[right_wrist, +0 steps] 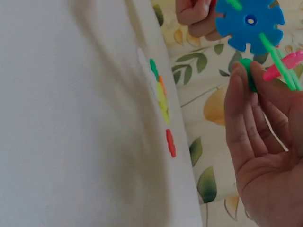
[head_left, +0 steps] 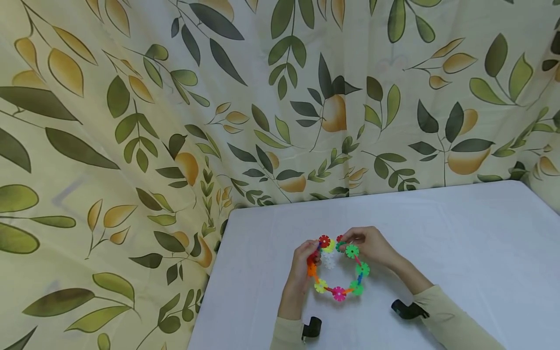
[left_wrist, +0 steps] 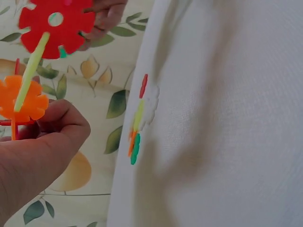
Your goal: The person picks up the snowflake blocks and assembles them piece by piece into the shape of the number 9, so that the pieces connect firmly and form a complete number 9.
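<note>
One ring of multicoloured plastic snowflake discs (head_left: 339,272), held between both hands above white tablecloth (head_left: 459,243). Left hand (head_left: 302,272) grips ring's left side; right hand (head_left: 372,245) pinches top right. Wrist views only: loose discs (left_wrist: 138,124) lying on cloth below hands, roughly six, exact count unclear.

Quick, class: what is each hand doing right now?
Left hand: pinches the left side of the ring of plastic discs.
Right hand: pinches the ring's top right.
</note>
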Motion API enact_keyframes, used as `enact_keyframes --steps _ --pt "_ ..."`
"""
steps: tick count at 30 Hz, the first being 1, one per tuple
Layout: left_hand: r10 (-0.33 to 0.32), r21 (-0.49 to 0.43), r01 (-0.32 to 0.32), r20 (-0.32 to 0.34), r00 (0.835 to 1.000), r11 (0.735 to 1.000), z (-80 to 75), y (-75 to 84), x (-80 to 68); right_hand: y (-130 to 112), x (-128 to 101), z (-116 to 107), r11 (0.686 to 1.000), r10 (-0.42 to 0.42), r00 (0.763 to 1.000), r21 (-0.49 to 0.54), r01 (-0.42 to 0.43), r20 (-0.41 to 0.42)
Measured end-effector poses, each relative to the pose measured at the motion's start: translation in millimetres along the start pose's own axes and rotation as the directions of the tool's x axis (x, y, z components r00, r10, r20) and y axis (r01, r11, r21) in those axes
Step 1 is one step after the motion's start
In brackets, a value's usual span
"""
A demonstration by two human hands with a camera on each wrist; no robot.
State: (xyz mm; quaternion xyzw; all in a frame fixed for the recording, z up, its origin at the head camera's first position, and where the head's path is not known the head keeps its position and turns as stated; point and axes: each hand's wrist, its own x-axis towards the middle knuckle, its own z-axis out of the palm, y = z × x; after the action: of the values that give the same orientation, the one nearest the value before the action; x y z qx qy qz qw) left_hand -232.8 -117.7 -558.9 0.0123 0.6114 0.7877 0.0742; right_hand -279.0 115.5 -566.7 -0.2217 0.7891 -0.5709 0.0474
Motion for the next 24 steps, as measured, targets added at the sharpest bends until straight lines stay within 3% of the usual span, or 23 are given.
enact_keyframes --steps 4,6,13,24 --pt "0.003 -0.02 -0.003 0.01 1.0 1.0 -1.2 -0.8 -0.9 -7 -1 0 0.989 0.0 1.0 0.15 -0.002 0.008" --pt "-0.004 -0.011 0.004 0.01 1.0 1.0 -1.3 -0.2 -1.3 -12 -2 1 0.984 -0.001 1.0 0.178 0.003 -0.01" --pt "-0.014 0.068 0.012 0.033 0.999 0.998 -0.4 2.7 -3.1 -24 -4 9 0.988 -0.068 0.988 0.126 0.085 -0.136" --pt "-0.034 0.024 0.031 0.133 0.991 0.999 -0.9 2.6 -2.6 -34 -7 15 0.973 -0.166 0.963 0.124 0.195 -0.211"
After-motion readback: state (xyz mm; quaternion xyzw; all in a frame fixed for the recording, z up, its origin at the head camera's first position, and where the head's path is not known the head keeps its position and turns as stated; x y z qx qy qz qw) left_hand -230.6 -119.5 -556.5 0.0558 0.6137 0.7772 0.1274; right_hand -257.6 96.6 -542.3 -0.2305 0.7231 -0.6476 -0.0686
